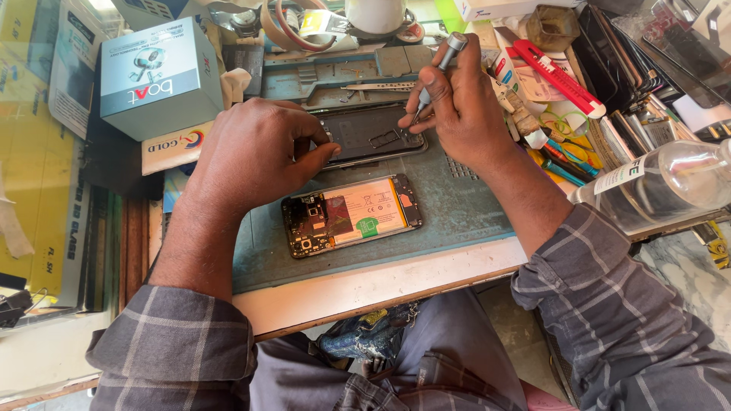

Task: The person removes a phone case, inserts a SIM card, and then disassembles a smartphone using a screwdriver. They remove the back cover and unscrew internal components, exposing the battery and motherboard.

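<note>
A dark phone back cover [371, 137] lies inner side up on the far part of the blue-grey work mat [457, 205], just beyond an opened phone [352, 215] whose orange-labelled battery and circuit board face up. The left hand [255, 156] rests on the cover's left end, fingers curled and pinching its edge between thumb and fingertips. The right hand [457, 103] grips a slim grey screwdriver [438, 72] like a pen, fingers closed round the shaft, the tip pointing down at the cover's right end. Both sleeves are grey plaid.

Further out, a pale blue box [160, 76] stands at the left on stacked cartons. To the right are a red utility knife [557, 74], coloured pens, and a clear plastic bottle [662, 186] lying at the bench's edge. Tape rolls and tools crowd the back.
</note>
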